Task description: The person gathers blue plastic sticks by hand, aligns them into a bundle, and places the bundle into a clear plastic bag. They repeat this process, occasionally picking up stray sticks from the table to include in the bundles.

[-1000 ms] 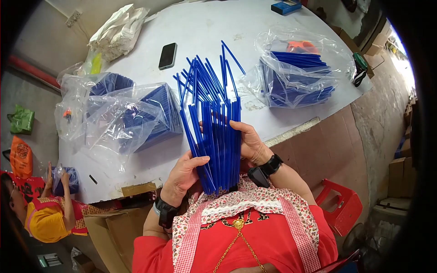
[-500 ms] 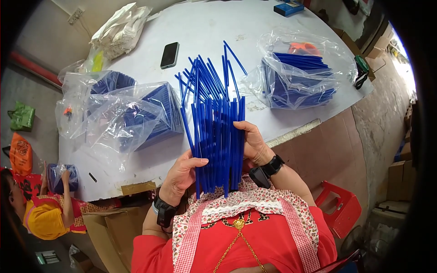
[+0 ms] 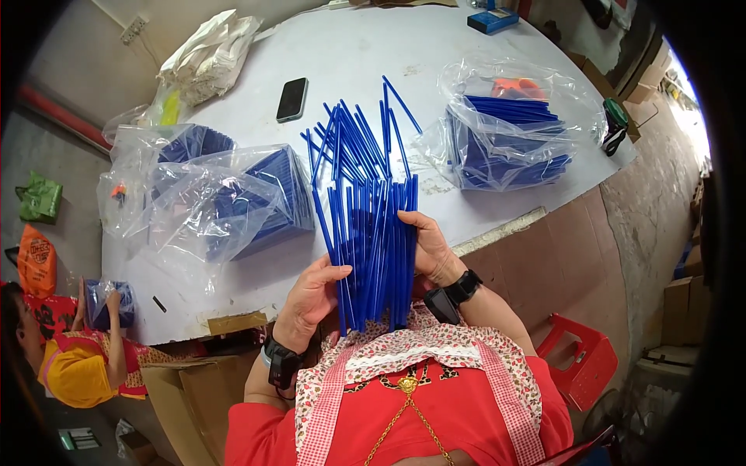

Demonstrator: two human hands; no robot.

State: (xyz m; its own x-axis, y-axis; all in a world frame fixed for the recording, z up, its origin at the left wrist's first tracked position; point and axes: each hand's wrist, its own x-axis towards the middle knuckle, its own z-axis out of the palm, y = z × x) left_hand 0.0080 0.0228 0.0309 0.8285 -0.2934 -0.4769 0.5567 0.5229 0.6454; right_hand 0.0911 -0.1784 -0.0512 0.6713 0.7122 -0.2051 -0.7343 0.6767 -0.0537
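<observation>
While you stand at the near edge of the white counter (image 3: pixel 466 54), both your hands grip one upright bundle of blue straws (image 3: pixel 371 233), held in the air just above that edge and close to your chest. Your left hand (image 3: pixel 311 291) presses the bundle's left side with its fingers (image 3: pixel 336 272) curled onto the sticks, and your right hand (image 3: pixel 426 247) clasps the right side, fingers wrapped around the front; the tops fan out loosely above. On the counter to your left lie clear plastic bags (image 3: pixel 210 194) stuffed with more blue sticks, crumpled and overlapping, and to your right another clear bag (image 3: pixel 505 132) holds a neat blue stack with something orange behind it. A black phone (image 3: pixel 292 99) lies flat farther back, near a heap of pale bags (image 3: pixel 210 50), and a small blue box (image 3: pixel 493 19) sits at the far rim. Beyond the counter's right side the floor is rough concrete, with a red plastic stool (image 3: pixel 583 357) beside you and cardboard boxes (image 3: pixel 684 311) along the wall. At lower left another person (image 3: pixel 70 365) in yellow sits holding a small bag.
</observation>
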